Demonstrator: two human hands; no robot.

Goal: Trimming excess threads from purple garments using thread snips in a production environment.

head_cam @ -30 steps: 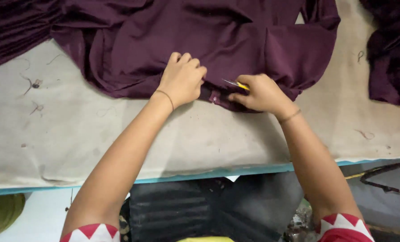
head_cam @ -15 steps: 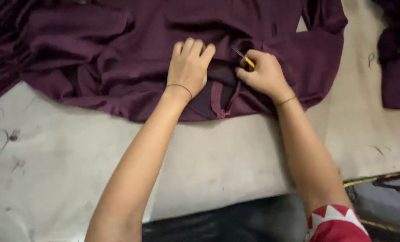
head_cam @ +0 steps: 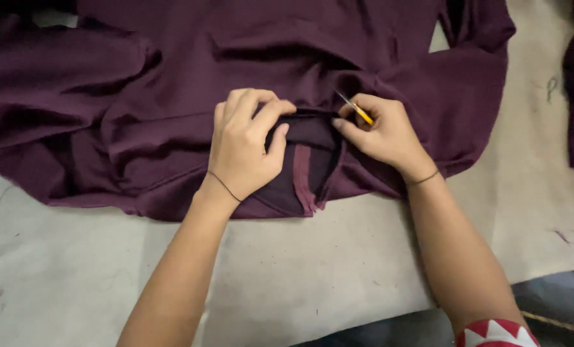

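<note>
Pinching the maroon garment point(head_cam: 171, 128) at its neckline between both hands — left hand point(head_cam: 245, 144) gripping fabric, right hand point(head_cam: 380, 132) clasping yellow-handled snips point(head_cam: 355, 108) just beside.

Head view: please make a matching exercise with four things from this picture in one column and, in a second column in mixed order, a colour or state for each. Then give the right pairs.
Things:
1. garment
2. left hand
3. right hand
4. table

Colour or state:
A. holds a small yellow-handled tool
B. pale grey-beige, with dark marks
C. dark maroon, spread out and folded
D. pinches a fold of cloth, thin band at the wrist

Pairs: 1-C, 2-D, 3-A, 4-B
</note>
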